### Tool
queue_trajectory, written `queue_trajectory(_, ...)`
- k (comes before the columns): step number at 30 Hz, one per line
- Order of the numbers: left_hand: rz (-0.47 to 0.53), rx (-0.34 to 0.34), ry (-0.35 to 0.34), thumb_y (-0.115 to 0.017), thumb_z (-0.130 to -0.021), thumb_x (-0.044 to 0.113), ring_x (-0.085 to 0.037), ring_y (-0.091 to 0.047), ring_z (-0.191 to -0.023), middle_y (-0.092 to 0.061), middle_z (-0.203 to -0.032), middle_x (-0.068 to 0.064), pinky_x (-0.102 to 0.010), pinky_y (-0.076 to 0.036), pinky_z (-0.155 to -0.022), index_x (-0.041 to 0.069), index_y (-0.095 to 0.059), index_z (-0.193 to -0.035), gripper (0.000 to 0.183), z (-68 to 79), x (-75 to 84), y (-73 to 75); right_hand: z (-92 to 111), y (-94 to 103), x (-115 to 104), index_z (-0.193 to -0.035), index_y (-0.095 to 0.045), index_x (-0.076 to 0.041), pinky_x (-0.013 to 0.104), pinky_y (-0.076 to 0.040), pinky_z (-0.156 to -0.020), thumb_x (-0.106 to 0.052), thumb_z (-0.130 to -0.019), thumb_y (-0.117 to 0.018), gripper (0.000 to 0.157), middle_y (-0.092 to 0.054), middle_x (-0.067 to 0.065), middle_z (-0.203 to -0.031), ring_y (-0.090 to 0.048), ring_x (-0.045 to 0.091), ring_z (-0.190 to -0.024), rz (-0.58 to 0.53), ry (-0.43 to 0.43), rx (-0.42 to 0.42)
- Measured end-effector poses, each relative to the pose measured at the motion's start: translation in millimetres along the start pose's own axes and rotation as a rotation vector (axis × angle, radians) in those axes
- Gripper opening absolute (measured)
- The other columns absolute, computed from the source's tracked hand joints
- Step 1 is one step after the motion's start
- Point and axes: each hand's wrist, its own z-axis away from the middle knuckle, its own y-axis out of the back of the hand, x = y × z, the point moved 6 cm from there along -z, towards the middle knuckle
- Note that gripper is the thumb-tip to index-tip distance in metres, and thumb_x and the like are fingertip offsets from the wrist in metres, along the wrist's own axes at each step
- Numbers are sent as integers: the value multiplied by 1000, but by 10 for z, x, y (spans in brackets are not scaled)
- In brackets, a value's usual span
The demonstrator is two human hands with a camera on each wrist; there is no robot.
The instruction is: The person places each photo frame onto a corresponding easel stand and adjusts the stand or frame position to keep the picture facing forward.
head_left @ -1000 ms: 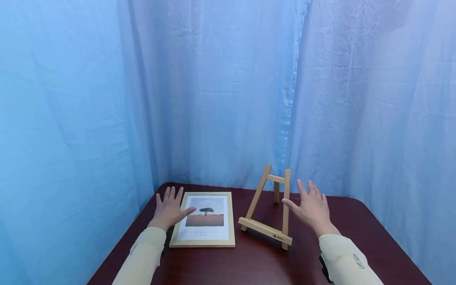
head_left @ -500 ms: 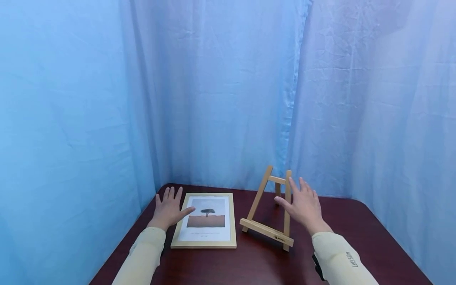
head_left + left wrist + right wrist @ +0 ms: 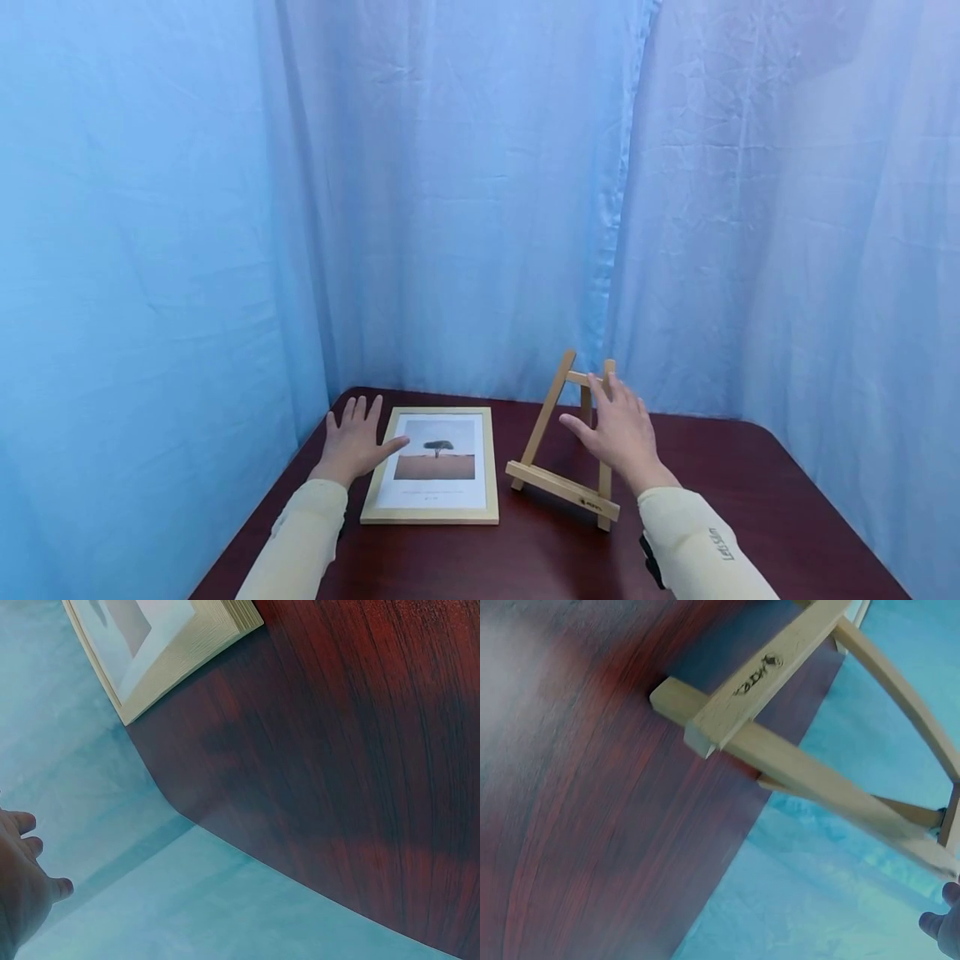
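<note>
A small wooden easel (image 3: 542,417) stands on the dark red table, its ledge facing me. My right hand (image 3: 621,429) is held over its right leg with spread fingers and hides part of that leg and the top crossbar. In the right wrist view the fingertips show right by the upper end of the easel leg (image 3: 810,776). Left of the easel a picture frame (image 3: 490,467) with a tree print lies flat. Above the frame's left edge hovers my left hand (image 3: 352,443), fingers spread and holding nothing; its thumb overlaps the print in the head view.
The dark red wooden table (image 3: 705,467) has rounded far corners. Blue curtains (image 3: 480,208) hang close behind it and along both sides. A short stretch of tabletop separates the frame from the easel.
My right hand has moved left, from beside the easel to over its right leg. The left hand stays nearly in place; the frame and easel stay put on the table.
</note>
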Motion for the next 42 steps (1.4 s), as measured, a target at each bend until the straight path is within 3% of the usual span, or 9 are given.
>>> queue_trajectory(9, 29, -16, 31, -58, -89, 66, -49, -16, -145, -23, -156, -32, -73, -7, -109, 1, -26, -156, 98, 35, -29, 26, 9, -143, -245, -155, -35, -10, 66, -21, -110, -53, -91, -65, 83, -28, 28, -155, -30, 48, -139, -20, 43, 18)
queue_trajectory(21, 45, -31, 48, -58, -89, 65, -49, -16, -145, -23, -156, -32, -73, -9, -109, 1, -25, -156, 98, 48, -99, -64, 66, -401, -454, -153, -38, -8, 62, -30, -108, -57, -91, -64, 84, -36, 28, -151, -39, 46, -135, -21, 55, -9)
queue_trajectory(42, 118, -63, 104, -57, -88, 68, -51, -18, -143, -25, -154, -33, -72, -14, -108, -1, -24, -155, 102, 184, -205, -214, 246, -817, -765, -153, -39, -8, 60, -33, -108, -50, -90, -69, 81, -37, 25, -153, -38, 44, -137, -201, -19, -97)
